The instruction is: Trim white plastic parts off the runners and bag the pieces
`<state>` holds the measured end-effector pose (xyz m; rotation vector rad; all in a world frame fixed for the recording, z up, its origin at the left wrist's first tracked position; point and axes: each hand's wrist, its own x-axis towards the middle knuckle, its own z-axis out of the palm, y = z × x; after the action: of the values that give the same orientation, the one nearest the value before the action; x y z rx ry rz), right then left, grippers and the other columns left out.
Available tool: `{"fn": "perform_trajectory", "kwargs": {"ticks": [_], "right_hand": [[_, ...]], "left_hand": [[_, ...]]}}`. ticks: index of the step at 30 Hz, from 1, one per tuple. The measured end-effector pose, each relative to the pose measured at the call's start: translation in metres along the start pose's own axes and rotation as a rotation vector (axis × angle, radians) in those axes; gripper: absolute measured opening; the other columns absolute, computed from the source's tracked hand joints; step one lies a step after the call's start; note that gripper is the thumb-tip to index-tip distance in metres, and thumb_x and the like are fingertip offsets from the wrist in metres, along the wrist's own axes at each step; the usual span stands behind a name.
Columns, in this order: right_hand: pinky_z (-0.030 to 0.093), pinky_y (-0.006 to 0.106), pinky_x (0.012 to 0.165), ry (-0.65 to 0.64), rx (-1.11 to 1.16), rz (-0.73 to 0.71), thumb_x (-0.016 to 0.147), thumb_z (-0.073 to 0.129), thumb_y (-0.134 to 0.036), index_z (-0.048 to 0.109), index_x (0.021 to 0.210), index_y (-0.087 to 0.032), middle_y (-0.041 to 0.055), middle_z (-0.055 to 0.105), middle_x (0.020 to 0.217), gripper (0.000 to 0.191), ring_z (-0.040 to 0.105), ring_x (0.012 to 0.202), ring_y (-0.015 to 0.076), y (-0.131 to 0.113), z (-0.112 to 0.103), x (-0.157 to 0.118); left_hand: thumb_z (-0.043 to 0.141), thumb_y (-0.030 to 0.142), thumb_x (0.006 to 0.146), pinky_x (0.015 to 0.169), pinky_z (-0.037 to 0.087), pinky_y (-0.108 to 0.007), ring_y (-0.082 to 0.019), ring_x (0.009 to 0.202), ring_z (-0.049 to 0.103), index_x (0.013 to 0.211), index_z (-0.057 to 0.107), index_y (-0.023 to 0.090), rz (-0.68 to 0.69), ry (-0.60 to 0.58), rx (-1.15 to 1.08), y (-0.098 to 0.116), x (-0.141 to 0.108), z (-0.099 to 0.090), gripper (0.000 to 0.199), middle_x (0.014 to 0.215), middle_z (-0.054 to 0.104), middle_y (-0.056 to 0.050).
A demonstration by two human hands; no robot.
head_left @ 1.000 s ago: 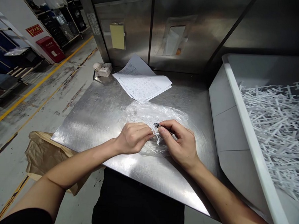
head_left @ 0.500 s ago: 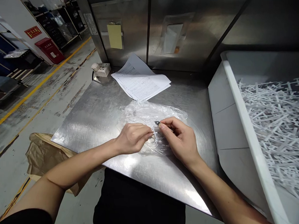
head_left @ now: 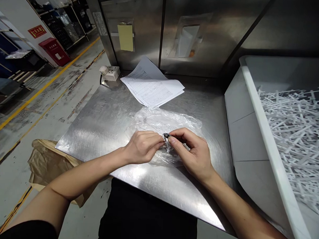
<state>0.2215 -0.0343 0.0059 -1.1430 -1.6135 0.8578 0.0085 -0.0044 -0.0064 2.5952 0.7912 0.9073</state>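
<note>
Clock read from the worker's side: meeting fingertips at centre, twelve straight away from the body.

Left hand [head_left: 141, 147] comes in from nine, thumb and fingertips closed to a narrow pinch on a small branching white piece [head_left: 168, 148]. Part of it is hidden by the fingers; the rest juts out toward five. Right hand [head_left: 196, 156] comes in from three, pinching a small dark tool [head_left: 166, 135], its tip at the left fingertips. Which kind of tool, I cannot tell. Nor can I tell whether it bites on the white piece or only lies against it.

Both hands work over a crumpled clear plastic bag [head_left: 170, 120] on the metal table [head_left: 96, 123]. Printed sheets [head_left: 155, 86] lie toward twelve, a socket block [head_left: 112, 73] between ten and eleven. Toward three, a large pale bin [head_left: 273, 149] with a loose heap of white pieces [head_left: 299, 132]. Brown paper bag [head_left: 45, 164] between eight and nine, beyond the table edge.

My reading: the step in hand is close fingertip work, tool tip brought to the white piece. A next move there would call for a firm left pinch, tip lined up on the right spot, and a small, controlled squeeze or turn from the right. Main risk, I judge: the thin piece twisting, or the tip catching a fingertip.
</note>
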Motion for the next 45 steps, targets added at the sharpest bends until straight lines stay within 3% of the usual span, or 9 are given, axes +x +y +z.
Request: {"fn": "perform_trajectory", "kwargs": {"ticks": [9,25,37,41,45], "right_hand": [[0.049,0.03,0.066,-0.004,-0.026,-0.044,0.103,0.067,-0.028,0.074,0.097,-0.022,0.0001,0.074,0.084,0.011,0.066,0.072,0.0158,0.001,0.001,-0.002],[0.05,0.03,0.068,0.042,-0.007,0.024,0.102,0.068,-0.03,0.074,0.097,-0.021,0.0006,0.076,0.085,0.012,0.067,0.075,0.0166,0.005,0.009,-0.004],[0.04,0.031,0.061,0.064,0.09,0.191,0.097,0.069,-0.037,0.073,0.085,-0.02,0.0008,0.068,0.076,0.021,0.057,0.068,0.0154,0.013,0.003,0.003],[0.038,0.031,0.06,0.038,0.15,0.251,0.097,0.07,-0.039,0.071,0.084,-0.02,0.0016,0.067,0.076,0.023,0.056,0.069,0.0163,0.015,0.001,0.005],[0.04,0.031,0.061,0.068,0.182,0.209,0.099,0.069,-0.039,0.071,0.087,-0.021,0.0021,0.067,0.079,0.022,0.058,0.072,0.0172,0.012,-0.002,0.006]], "left_hand": [[0.046,0.019,0.11,0.062,0.043,-0.03,-0.014,0.065,0.056,0.087,0.058,0.019,0.014,0.015,0.021,0.0,-0.001,0.003,0.027,0.073,0.064,-0.001],[0.046,0.021,0.112,0.064,0.044,-0.03,-0.015,0.066,0.058,0.087,0.06,0.017,0.024,0.021,0.107,0.001,-0.002,0.008,0.03,0.074,0.064,-0.001],[0.053,0.026,0.112,0.065,0.047,-0.03,-0.016,0.069,0.064,0.107,0.072,0.016,0.052,0.044,0.216,0.001,-0.002,0.007,0.022,0.08,0.073,-0.002],[0.053,0.024,0.111,0.065,0.047,-0.03,-0.016,0.069,0.064,0.106,0.071,0.016,0.062,0.043,0.214,0.0,-0.003,0.008,0.02,0.079,0.072,-0.002],[0.05,0.017,0.109,0.063,0.044,-0.031,-0.016,0.067,0.06,0.094,0.066,0.016,0.028,0.089,0.17,-0.001,-0.001,0.001,0.021,0.076,0.068,-0.002]]}}
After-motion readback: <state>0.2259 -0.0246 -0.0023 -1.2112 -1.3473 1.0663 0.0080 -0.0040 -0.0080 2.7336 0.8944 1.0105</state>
